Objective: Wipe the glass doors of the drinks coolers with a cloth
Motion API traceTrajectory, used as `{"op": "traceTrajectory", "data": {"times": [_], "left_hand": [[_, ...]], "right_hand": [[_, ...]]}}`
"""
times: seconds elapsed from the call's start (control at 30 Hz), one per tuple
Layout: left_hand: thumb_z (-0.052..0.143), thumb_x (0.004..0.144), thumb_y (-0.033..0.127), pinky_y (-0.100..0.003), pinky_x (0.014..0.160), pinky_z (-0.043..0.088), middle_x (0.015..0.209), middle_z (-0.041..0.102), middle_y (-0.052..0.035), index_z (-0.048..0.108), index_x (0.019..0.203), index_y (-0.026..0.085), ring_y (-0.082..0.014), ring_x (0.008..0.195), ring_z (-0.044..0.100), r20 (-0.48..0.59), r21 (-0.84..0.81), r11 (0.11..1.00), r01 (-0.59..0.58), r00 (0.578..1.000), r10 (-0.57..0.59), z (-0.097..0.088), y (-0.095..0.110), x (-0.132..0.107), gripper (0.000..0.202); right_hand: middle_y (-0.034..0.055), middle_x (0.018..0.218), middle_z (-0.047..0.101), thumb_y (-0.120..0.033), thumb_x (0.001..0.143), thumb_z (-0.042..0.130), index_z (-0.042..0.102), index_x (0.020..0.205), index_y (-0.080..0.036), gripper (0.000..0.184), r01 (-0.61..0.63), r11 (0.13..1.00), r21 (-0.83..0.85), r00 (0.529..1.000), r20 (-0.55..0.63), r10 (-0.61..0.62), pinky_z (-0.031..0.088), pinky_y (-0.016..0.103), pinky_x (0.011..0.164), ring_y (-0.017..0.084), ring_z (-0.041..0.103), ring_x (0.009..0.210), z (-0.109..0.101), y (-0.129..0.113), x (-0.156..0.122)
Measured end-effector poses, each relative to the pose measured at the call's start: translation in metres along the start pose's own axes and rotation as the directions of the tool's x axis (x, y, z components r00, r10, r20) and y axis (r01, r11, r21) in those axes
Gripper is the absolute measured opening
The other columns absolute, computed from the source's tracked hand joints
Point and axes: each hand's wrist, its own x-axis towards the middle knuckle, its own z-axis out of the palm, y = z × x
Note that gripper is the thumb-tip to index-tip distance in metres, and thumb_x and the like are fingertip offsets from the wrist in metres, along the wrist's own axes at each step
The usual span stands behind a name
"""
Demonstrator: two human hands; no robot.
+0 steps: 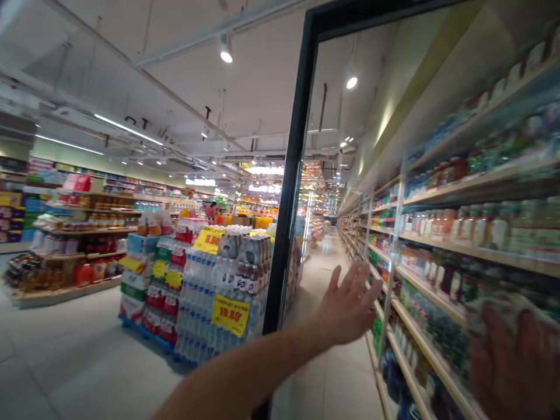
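Note:
My left hand (350, 304) reaches forward from the bottom middle, fingers spread and nothing in them. It is at the glass pane (324, 367) of a dark-framed door (286, 233); whether the palm touches the glass I cannot tell. At the lower right, my right hand (510, 367) is dark and blurred. Its fingers press on a whitish cloth (525, 312), which shows above and around the fingertips. Part of this hand is cut off by the picture's edge.
Shelves of bottles (472, 224) run along the right, seen in or through the glass. Left of the door stands a pallet stack of bottled water (196, 309) with yellow price signs (230, 315). Farther left is a tiered shelf display (83, 227) on the pale floor (83, 350).

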Motion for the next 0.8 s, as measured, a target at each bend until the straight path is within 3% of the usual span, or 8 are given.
{"op": "traceTrajectory", "data": {"times": [0.13, 0.23, 0.3, 0.4, 0.5, 0.6, 0.67, 0.8], "left_hand": [[0.044, 0.087, 0.04, -0.042, 0.113, 0.02, 0.151, 0.023, -0.0071, 0.032, 0.139, 0.024, -0.02, 0.14, 0.013, 0.185, -0.194, 0.956, -0.219, 0.949, 0.255, -0.013, -0.025, -0.001, 0.055], [0.033, 0.091, 0.033, -0.043, 0.111, 0.017, 0.151, 0.018, -0.006, 0.033, 0.137, 0.02, -0.0163, 0.138, 0.006, 0.245, -0.217, 0.97, -0.111, 0.956, 0.164, -0.028, -0.023, -0.003, 0.048], [0.016, 0.089, 0.03, -0.046, 0.104, 0.021, 0.151, 0.014, -0.0063, 0.05, 0.12, 0.011, -0.0184, 0.135, 0.003, 0.32, -0.183, 0.977, -0.112, 0.933, 0.167, -0.041, -0.019, 0.002, 0.05], [-0.008, 0.071, 0.019, -0.047, 0.09, 0.033, 0.146, 0.004, -0.0132, 0.059, 0.077, -0.006, -0.0284, 0.13, 0.007, 0.519, -0.073, 0.983, -0.17, 0.835, 0.183, -0.054, -0.015, 0.013, 0.072], [-0.012, 0.063, 0.016, -0.047, 0.085, 0.037, 0.142, 0.006, -0.0209, 0.055, 0.067, -0.014, -0.0337, 0.126, 0.016, 0.629, -0.044, 0.982, -0.186, 0.758, 0.172, -0.054, -0.016, 0.015, 0.073], [0.001, 0.08, 0.018, -0.051, 0.096, 0.028, 0.146, 0.014, -0.0211, 0.053, 0.099, -0.013, -0.0304, 0.131, 0.009, 0.461, -0.14, 0.978, -0.156, 0.864, 0.204, -0.034, -0.019, 0.006, 0.064], [0.013, 0.089, 0.021, -0.051, 0.104, 0.018, 0.149, 0.019, -0.0162, 0.04, 0.125, -0.003, -0.0254, 0.135, 0.004, 0.316, -0.218, 0.967, -0.129, 0.928, 0.195, -0.015, -0.021, 0.001, 0.051], [0.035, 0.092, 0.027, -0.044, 0.114, 0.007, 0.152, 0.018, -0.007, 0.021, 0.142, 0.016, -0.0181, 0.14, 0.004, 0.221, -0.318, 0.946, -0.066, 0.965, 0.142, 0.007, -0.024, -0.007, 0.053]], "right_hand": [[0.0196, 0.146, 0.031, -0.041, 0.089, 0.035, 0.046, 0.134, -0.012, 0.054, 0.194, 0.973, -0.129, 0.975, 0.135, -0.176, 0.029, 0.064, 0.101, 0.039, 0.028, 0.134, -0.027, -0.023, -0.012], [0.0221, 0.145, 0.031, -0.039, 0.091, 0.039, 0.046, 0.134, -0.008, 0.053, 0.189, 0.975, -0.119, 0.972, 0.164, -0.169, 0.026, 0.061, 0.104, 0.039, 0.027, 0.135, -0.033, -0.028, -0.02], [0.0211, 0.146, 0.029, -0.035, 0.092, 0.04, 0.045, 0.135, -0.009, 0.051, 0.238, 0.969, -0.072, 0.957, 0.191, -0.22, 0.022, 0.057, 0.107, 0.037, 0.024, 0.136, -0.032, -0.034, -0.026], [0.0196, 0.147, 0.026, -0.033, 0.093, 0.038, 0.044, 0.135, -0.007, 0.05, 0.342, 0.94, 0.012, 0.912, 0.237, -0.335, 0.018, 0.056, 0.107, 0.036, 0.02, 0.138, -0.027, -0.046, -0.034], [0.0211, 0.147, 0.025, -0.034, 0.093, 0.036, 0.045, 0.134, -0.005, 0.051, 0.349, 0.937, 0.019, 0.898, 0.279, -0.34, 0.017, 0.058, 0.107, 0.035, 0.018, 0.139, -0.025, -0.054, -0.039], [0.0222, 0.148, 0.024, -0.036, 0.094, 0.03, 0.047, 0.131, -0.005, 0.051, 0.305, 0.952, -0.029, 0.898, 0.343, -0.277, 0.015, 0.06, 0.106, 0.033, 0.015, 0.14, -0.019, -0.054, -0.041], [0.0224, 0.147, 0.026, -0.037, 0.094, 0.03, 0.047, 0.13, -0.006, 0.051, 0.309, 0.948, -0.07, 0.902, 0.337, -0.269, 0.015, 0.059, 0.107, 0.032, 0.015, 0.14, -0.013, -0.05, -0.042], [0.0216, 0.146, 0.028, -0.035, 0.093, 0.033, 0.047, 0.131, -0.008, 0.048, 0.344, 0.93, -0.129, 0.907, 0.302, -0.293, 0.017, 0.058, 0.108, 0.031, 0.017, 0.14, -0.001, -0.044, -0.042]]}}
